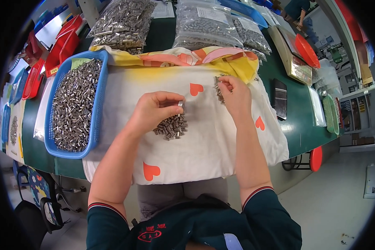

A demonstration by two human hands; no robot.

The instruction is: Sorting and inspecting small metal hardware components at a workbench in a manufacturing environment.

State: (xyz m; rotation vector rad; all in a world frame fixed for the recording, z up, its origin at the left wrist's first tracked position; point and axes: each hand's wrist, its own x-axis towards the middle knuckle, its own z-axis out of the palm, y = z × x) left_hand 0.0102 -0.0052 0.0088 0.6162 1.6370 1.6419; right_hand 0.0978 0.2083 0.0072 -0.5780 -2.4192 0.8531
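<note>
Nearest, two bare forearms reach up from the lower edge over a white cloth (196, 154) printed with orange-red hearts. At the centre of the frame, the left hand (155, 109) pinches a small silver metal piece (180, 103) between thumb and fingertip, just above a loose pile of similar short metal tubes (171, 128). Right of centre and a little higher, the right hand (237, 96) bends its fingers down to a smaller cluster of pieces (219, 91); whether it grasps one, I cannot tell. At left stands a blue basket (95, 121) heaped with more of them (hundreds, by the look of it). Farther off, a dark phone (280, 99) lies on the green table at right, and bulging clear bags (208, 25) of metal parts line the top. Handling pieces this small probably goes best with a light fingertip pinch, one at a time, keeping pile and cluster well apart.
</note>
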